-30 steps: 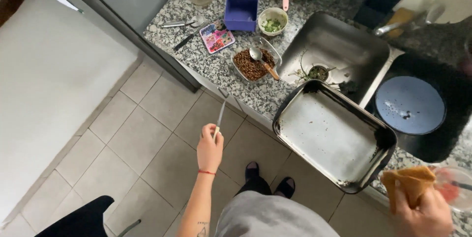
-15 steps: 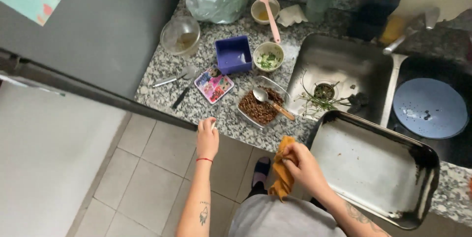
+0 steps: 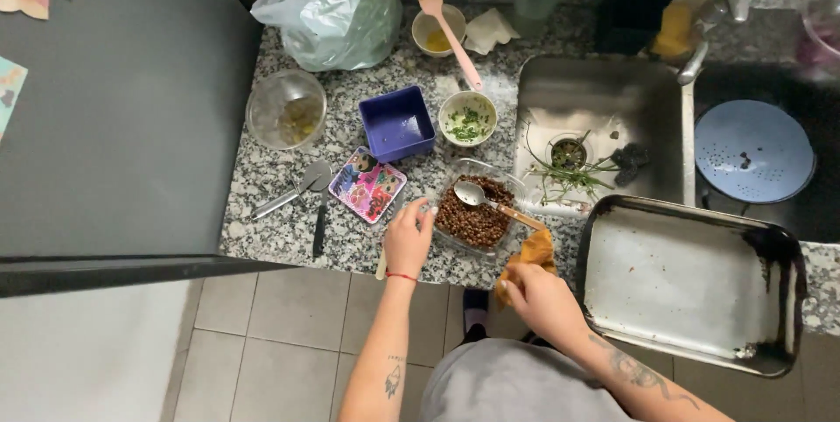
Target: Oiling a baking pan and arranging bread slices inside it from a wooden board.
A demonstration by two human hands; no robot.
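My left hand [image 3: 408, 240] is at the counter's front edge, closed around a thin utensil whose pale end [image 3: 381, 270] sticks out below it. Its fingertips reach the rim of a glass dish of brown beans [image 3: 472, 221]. A spoon with a wooden handle [image 3: 479, 196] lies in that dish. My right hand [image 3: 544, 301] grips a crumpled orange cloth [image 3: 535, 252], which touches the dish's near right corner, beside the spoon's handle.
A used metal baking tray [image 3: 770, 251] overhangs the counter at the right. Behind it are a steel sink [image 3: 604, 90] and a blue colander [image 3: 754, 151]. On the granite stand a purple tub [image 3: 398, 122], a herb bowl [image 3: 468, 118], a colourful plate [image 3: 367, 184], a glass bowl [image 3: 286, 110] and a plastic bag [image 3: 332, 11].
My left hand rose from over the floor tiles to the counter edge by the bean dish. My right hand brought the orange cloth leftward from the far right to the dish.
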